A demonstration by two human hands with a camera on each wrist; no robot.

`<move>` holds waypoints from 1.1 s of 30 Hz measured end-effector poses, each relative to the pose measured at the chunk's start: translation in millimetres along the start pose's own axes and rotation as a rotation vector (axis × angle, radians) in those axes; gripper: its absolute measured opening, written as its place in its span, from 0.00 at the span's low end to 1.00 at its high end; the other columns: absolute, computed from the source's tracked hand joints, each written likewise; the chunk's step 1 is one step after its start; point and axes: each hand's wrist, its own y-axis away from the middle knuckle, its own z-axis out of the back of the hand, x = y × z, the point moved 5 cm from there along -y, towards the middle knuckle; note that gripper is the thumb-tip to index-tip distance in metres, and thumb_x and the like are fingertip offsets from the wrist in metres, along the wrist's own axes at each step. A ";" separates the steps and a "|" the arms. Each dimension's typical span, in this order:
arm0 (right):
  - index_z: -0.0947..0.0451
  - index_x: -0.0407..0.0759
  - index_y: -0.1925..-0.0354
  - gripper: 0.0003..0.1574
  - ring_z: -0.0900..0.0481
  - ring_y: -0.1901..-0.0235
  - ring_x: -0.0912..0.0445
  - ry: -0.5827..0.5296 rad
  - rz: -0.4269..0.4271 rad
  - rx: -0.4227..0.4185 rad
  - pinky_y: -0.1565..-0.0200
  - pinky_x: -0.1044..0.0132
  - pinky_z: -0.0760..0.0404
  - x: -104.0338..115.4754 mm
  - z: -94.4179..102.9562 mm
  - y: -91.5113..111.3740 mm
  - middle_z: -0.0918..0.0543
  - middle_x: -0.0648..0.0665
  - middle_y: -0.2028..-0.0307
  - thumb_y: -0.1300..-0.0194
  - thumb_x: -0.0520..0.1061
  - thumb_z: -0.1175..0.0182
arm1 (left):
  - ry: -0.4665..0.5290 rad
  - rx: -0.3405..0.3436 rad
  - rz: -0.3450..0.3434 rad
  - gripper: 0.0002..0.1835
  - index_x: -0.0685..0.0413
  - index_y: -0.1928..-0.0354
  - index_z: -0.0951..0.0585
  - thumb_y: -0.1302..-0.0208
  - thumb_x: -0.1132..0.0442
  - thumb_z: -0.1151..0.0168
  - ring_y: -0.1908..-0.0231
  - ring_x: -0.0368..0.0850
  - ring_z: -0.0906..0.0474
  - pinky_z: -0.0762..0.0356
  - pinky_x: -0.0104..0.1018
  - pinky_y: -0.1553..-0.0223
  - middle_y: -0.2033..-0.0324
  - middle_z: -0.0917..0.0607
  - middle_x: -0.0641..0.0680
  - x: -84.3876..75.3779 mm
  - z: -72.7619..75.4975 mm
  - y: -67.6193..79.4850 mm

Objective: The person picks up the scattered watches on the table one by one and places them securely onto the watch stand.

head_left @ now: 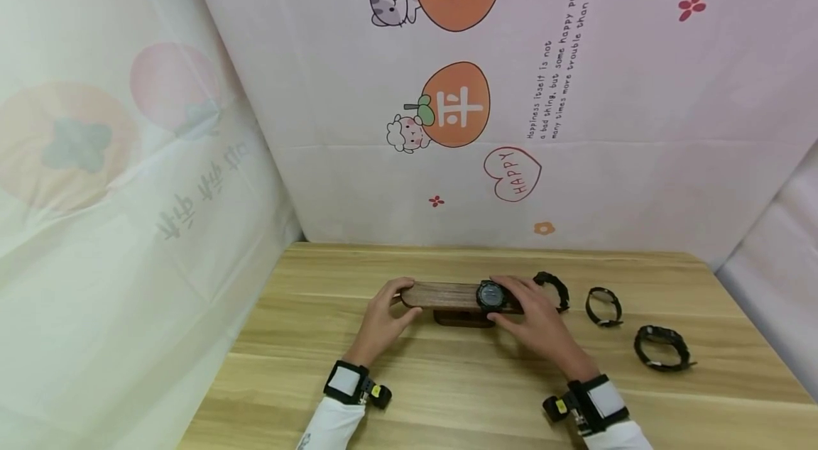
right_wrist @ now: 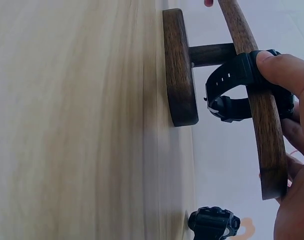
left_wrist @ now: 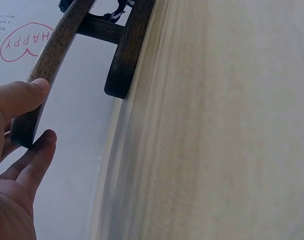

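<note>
A dark wooden T-shaped watch stand has a long crossbar above a rounded base. My left hand pinches the crossbar's left end, thumb on the near side and fingers behind, as the left wrist view shows. Toward the bar's other end, a black digital watch hangs with its strap looped around the bar. My right hand grips this watch. In the right wrist view the thumb presses on the watch, and the strap hangs below the bar. The other fingers are partly hidden behind it.
To the right of the stand lie three more black watches: one just behind my right hand, a slimmer watch, and a bulkier watch nearer the right edge. A printed white cloth rises behind the wooden table.
</note>
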 end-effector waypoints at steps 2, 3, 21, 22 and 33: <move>0.32 0.50 0.33 0.45 0.33 0.40 0.48 0.004 0.004 -0.004 0.43 0.37 0.32 0.7 -0.6 -0.9 0.26 0.47 0.40 0.46 0.60 0.30 | -0.003 0.000 -0.004 0.30 0.61 0.42 0.26 0.49 0.74 0.29 0.46 0.54 0.25 0.20 0.45 0.49 0.45 0.23 0.60 -0.3 0.3 -0.2; 0.32 0.49 0.33 0.45 0.34 0.39 0.47 0.007 0.005 -0.005 0.43 0.37 0.33 1.1 -1.0 -1.2 0.26 0.47 0.40 0.46 0.60 0.30 | -0.003 -0.002 -0.007 0.30 0.61 0.42 0.26 0.49 0.74 0.29 0.46 0.54 0.25 0.20 0.45 0.49 0.45 0.23 0.60 -0.4 0.4 -0.4; 0.30 0.51 0.34 0.45 0.36 0.38 0.43 0.028 -0.028 -0.009 0.39 0.32 0.42 6.3 -4.4 -3.8 0.26 0.40 0.40 0.48 0.59 0.29 | -0.024 0.023 0.018 0.31 0.51 0.40 0.26 0.47 0.66 0.28 0.44 0.44 0.27 0.21 0.40 0.48 0.42 0.24 0.49 31.1 -8.8 2.1; 0.30 0.51 0.34 0.45 0.36 0.38 0.43 0.030 -0.027 -0.010 0.39 0.32 0.42 6.3 -4.4 -3.8 0.26 0.40 0.40 0.48 0.59 0.29 | -0.023 0.032 0.024 0.31 0.49 0.39 0.26 0.46 0.64 0.29 0.43 0.42 0.28 0.21 0.38 0.47 0.42 0.25 0.47 34.0 -9.2 2.3; 0.31 0.50 0.34 0.46 0.36 0.38 0.43 0.036 -0.025 -0.005 0.39 0.31 0.43 7.1 -5.4 -2.7 0.25 0.41 0.40 0.47 0.61 0.30 | -0.022 0.069 0.026 0.29 0.43 0.37 0.29 0.41 0.58 0.32 0.41 0.38 0.30 0.24 0.33 0.45 0.40 0.27 0.43 37.0 -8.7 4.4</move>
